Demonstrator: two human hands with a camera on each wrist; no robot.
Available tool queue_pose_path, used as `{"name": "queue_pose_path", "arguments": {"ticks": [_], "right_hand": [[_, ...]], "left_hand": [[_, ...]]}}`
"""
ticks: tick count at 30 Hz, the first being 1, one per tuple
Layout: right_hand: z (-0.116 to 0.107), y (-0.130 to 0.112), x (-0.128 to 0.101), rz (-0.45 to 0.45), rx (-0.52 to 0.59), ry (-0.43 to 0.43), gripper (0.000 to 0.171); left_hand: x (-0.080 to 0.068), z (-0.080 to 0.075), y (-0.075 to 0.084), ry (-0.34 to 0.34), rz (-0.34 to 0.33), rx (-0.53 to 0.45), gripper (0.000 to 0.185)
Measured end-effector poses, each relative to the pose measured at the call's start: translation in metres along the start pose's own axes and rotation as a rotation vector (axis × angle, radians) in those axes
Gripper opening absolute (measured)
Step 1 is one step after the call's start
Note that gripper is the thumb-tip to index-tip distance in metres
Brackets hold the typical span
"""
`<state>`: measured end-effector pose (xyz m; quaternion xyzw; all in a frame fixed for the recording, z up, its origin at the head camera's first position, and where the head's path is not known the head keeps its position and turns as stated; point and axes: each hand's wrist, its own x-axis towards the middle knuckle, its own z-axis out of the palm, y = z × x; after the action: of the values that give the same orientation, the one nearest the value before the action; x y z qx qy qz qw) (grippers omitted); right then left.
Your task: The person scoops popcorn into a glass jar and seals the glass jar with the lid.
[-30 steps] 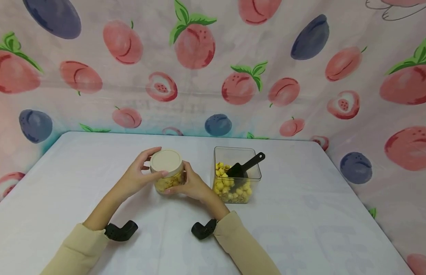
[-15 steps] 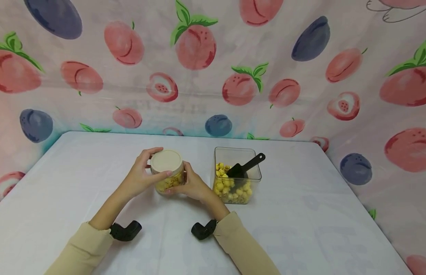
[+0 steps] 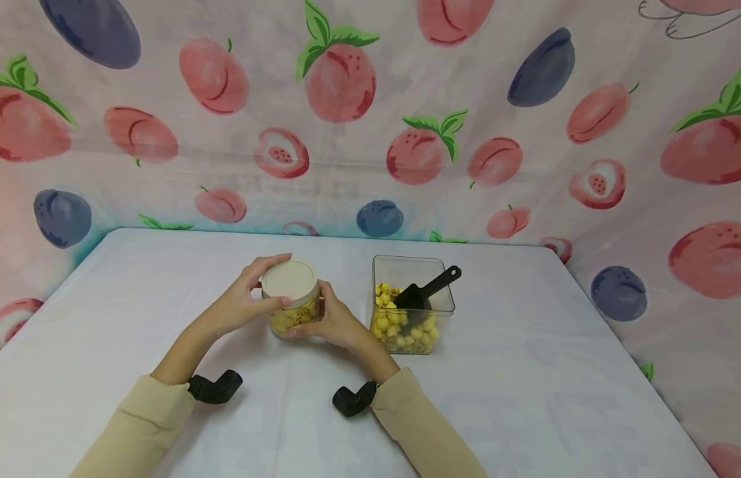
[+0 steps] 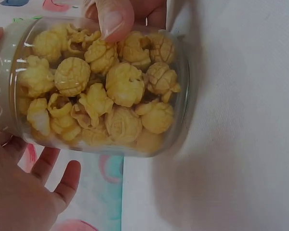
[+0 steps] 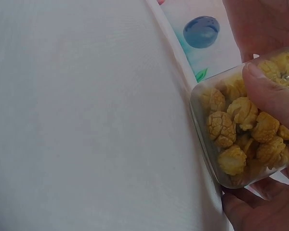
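Note:
A clear jar point(image 3: 295, 317) of yellow popcorn stands upright on the white-covered table, left of its middle. Its cream lid point(image 3: 289, 281) is on. My left hand point(image 3: 239, 305) grips the lid from the left, thumb over the near rim and fingers round the far side. Lower down, my right hand point(image 3: 342, 324) holds the jar's body from the right, its thumb across the front. In the left wrist view the lid's ridged side point(image 4: 4, 82) shows, with popcorn point(image 4: 125, 84) packed behind the clear wall. The right wrist view shows the jar's base end point(image 5: 207, 139).
To the right stands a clear square container point(image 3: 445, 311) partly filled with popcorn point(image 3: 385, 325). A black scoop point(image 3: 433, 287) rests in it, handle sticking out over the right rim. A fruit-print cloth point(image 3: 340, 159) hangs behind the table point(image 3: 526, 372).
My left hand and wrist swing slightly right, then back left, about the lid, and the thumb slides along its near rim. The right hand and the jar hold their place.

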<state>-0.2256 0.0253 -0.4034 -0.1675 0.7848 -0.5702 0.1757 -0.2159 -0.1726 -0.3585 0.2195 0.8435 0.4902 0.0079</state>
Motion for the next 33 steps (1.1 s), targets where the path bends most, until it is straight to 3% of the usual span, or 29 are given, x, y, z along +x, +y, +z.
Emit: {"name": "queue_pose_path", "arguments": {"ticks": [5,13,18,25,33], "right_hand": [[0.0,-0.001,0.0,0.0,0.007,0.001,0.092],[0.0,-0.001,0.0,0.004,-0.003,0.01,0.091],[0.0,0.0,0.0,-0.001,0.003,0.008,0.091],[0.0,-0.001,0.0,0.012,-0.001,0.015,0.093],[0.0,-0.002,0.0,0.016,0.003,0.016,0.092]], "left_hand": [[-0.003,0.0,0.002,0.014,-0.032,0.0,0.068],[-0.007,0.011,0.01,0.16,-0.092,0.049,0.072],[-0.007,0.014,0.012,0.192,-0.096,0.062,0.072],[-0.005,0.013,0.011,0.176,-0.062,0.044,0.069],[-0.002,0.004,0.004,0.09,-0.008,0.017,0.064]]}}
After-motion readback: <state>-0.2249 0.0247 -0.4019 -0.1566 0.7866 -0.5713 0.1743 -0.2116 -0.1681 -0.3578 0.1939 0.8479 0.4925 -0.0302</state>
